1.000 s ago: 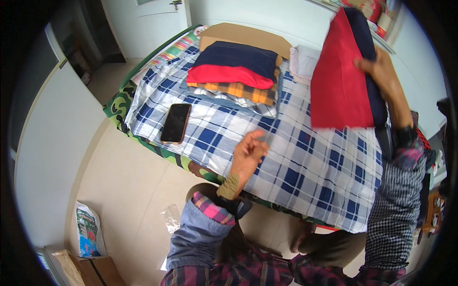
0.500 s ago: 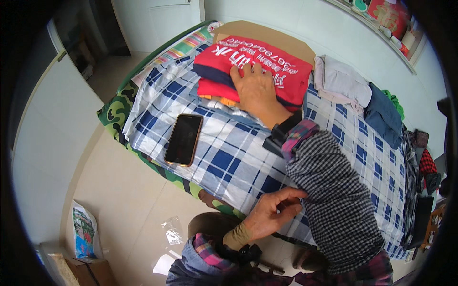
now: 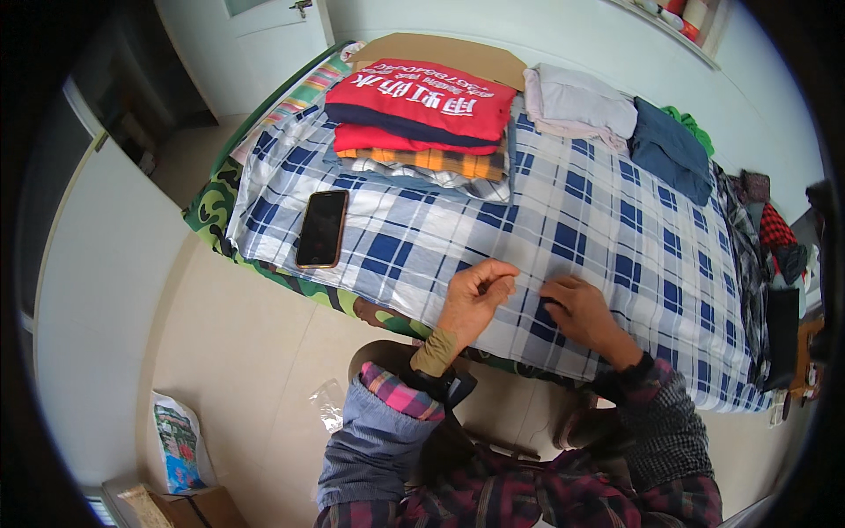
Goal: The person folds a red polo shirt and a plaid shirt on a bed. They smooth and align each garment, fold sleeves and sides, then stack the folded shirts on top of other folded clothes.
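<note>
Bed (image 3: 634, 273) bears folded stack (image 3: 422, 165)

The red garment (image 3: 414, 104) tops it, toward the wall. Left hand (image 3: 473, 301) and right hand (image 3: 588, 319), empty, loosely curled but unclenched, are near each other by the near edge. A phone (image 3: 322, 231) lies to their left.

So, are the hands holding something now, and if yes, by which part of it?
Nothing appears to be held: the left hand and right hand are loosely curled over the checked sheet.
</note>
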`<act>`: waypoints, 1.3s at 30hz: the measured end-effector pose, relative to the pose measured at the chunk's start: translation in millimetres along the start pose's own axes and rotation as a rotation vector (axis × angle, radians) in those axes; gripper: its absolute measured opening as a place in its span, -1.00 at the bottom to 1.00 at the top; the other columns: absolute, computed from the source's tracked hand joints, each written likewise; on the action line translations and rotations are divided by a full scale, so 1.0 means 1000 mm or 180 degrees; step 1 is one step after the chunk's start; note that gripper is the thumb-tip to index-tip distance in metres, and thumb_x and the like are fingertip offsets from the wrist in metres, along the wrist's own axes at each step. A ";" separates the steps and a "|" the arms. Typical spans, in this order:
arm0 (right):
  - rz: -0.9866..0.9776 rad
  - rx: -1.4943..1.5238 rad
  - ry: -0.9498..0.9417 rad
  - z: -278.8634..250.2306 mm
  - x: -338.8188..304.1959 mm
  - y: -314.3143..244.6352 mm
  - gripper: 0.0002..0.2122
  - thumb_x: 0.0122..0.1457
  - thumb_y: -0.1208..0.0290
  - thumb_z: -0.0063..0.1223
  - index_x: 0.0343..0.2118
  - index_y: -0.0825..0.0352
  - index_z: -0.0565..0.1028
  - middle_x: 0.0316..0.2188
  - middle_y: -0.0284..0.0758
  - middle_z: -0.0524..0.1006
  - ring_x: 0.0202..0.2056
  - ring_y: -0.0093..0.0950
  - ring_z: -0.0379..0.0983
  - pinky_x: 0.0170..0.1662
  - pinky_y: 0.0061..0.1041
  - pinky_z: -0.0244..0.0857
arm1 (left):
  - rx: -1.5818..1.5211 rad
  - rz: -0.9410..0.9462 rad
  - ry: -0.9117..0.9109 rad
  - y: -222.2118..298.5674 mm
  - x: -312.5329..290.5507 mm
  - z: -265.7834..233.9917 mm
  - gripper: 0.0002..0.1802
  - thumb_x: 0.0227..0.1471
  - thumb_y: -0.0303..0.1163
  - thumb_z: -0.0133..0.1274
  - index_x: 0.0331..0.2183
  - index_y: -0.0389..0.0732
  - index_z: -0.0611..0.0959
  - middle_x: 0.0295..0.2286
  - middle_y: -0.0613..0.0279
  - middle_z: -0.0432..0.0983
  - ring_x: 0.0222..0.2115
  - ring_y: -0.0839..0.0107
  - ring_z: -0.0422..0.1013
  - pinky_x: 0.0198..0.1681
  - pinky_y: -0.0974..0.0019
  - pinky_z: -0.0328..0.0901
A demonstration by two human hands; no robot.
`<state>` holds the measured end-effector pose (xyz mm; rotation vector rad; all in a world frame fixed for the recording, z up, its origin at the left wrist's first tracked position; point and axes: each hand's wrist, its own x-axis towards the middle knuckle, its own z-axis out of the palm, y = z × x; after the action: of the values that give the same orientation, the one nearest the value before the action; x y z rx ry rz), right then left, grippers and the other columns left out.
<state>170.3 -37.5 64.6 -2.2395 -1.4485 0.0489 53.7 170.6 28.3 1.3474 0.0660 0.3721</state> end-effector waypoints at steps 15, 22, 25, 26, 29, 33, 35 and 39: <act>0.0855 -0.0123 0.1686 0.008 -0.113 0.067 -0.80 0.05 0.68 0.10 -0.22 0.41 0.56 -0.08 -0.11 0.56 -0.04 -0.06 0.48 0.06 -0.18 0.37 | 0.4744 0.2112 0.0909 0.082 0.133 -0.044 -0.18 -0.15 -0.39 0.39 0.19 -0.14 0.48 0.08 -0.01 0.41 0.10 0.00 0.31 0.15 0.06 0.23; 0.0738 -0.0164 0.1893 0.007 -0.112 0.073 -0.82 0.04 0.67 0.13 -0.25 0.43 0.57 -0.09 -0.11 0.58 0.00 -0.05 0.48 0.10 -0.17 0.36 | 0.5329 0.1634 0.0817 0.085 0.220 -0.031 -0.51 -0.03 -0.30 0.22 0.00 -0.10 0.63 -0.19 0.06 0.55 -0.12 0.02 0.50 -0.07 0.01 0.41; 0.0818 -0.0015 0.1868 0.012 -0.111 0.072 -0.82 0.01 0.69 0.15 -0.27 0.44 0.58 -0.10 -0.10 0.59 0.00 -0.05 0.49 0.12 -0.16 0.35 | 0.5617 0.1339 0.0201 0.073 0.218 -0.017 -0.46 0.01 -0.17 0.25 0.05 -0.08 0.61 -0.10 0.04 0.56 -0.06 0.03 0.50 0.01 0.04 0.42; 0.0870 0.0045 0.1951 0.011 -0.110 0.072 -0.82 0.01 0.69 0.16 -0.28 0.43 0.58 -0.11 -0.09 0.59 0.00 -0.05 0.49 0.13 -0.16 0.35 | 0.5719 0.1150 -0.0301 0.073 0.217 -0.018 -0.43 0.02 -0.11 0.27 0.07 -0.08 0.60 -0.07 0.03 0.55 -0.05 0.03 0.51 0.03 0.05 0.42; 0.0942 0.0324 0.1420 -0.013 -0.101 0.069 -0.77 0.02 0.68 0.15 -0.21 0.42 0.57 -0.14 -0.11 0.58 -0.05 -0.07 0.50 0.10 -0.19 0.36 | 0.4363 0.0598 -0.0024 0.098 0.223 -0.058 -0.38 0.05 0.02 0.28 0.05 -0.14 0.63 0.00 -0.02 0.55 0.02 0.08 0.49 0.10 0.13 0.38; 0.1492 0.1176 0.0388 -0.078 -0.057 0.076 -0.73 0.14 0.51 0.18 -0.08 0.41 0.54 -0.14 -0.15 0.57 -0.03 -0.17 0.48 0.02 -0.30 0.42 | 0.4730 0.1224 0.1609 0.150 0.258 -0.169 -0.25 0.07 0.21 0.18 0.08 -0.20 0.61 0.08 -0.09 0.50 0.12 0.03 0.41 0.18 0.13 0.31; 0.1319 0.1499 0.0351 -0.094 -0.006 0.082 -0.66 0.21 0.41 0.17 0.03 0.40 0.49 -0.03 -0.14 0.55 0.06 -0.21 0.44 -0.01 -0.35 0.45 | 0.5138 0.0722 0.2356 0.158 0.272 -0.223 -0.15 0.05 0.29 0.14 0.14 -0.18 0.56 0.12 -0.14 0.45 0.17 -0.02 0.34 0.23 0.10 0.25; 0.0931 0.2147 0.0558 -0.072 0.128 0.075 -0.26 0.23 0.07 0.18 0.36 0.31 0.15 0.24 -0.05 0.33 0.13 -0.25 0.40 -0.07 -0.36 0.48 | 0.4552 0.0148 0.2331 0.137 0.289 -0.282 -0.23 0.05 0.24 0.11 0.05 -0.21 0.65 -0.03 -0.19 0.57 0.04 -0.02 0.48 0.15 0.12 0.31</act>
<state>310.6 22.9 126.5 -1.8099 -0.8313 0.3678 221.9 545.8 142.9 2.5267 1.0775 0.9310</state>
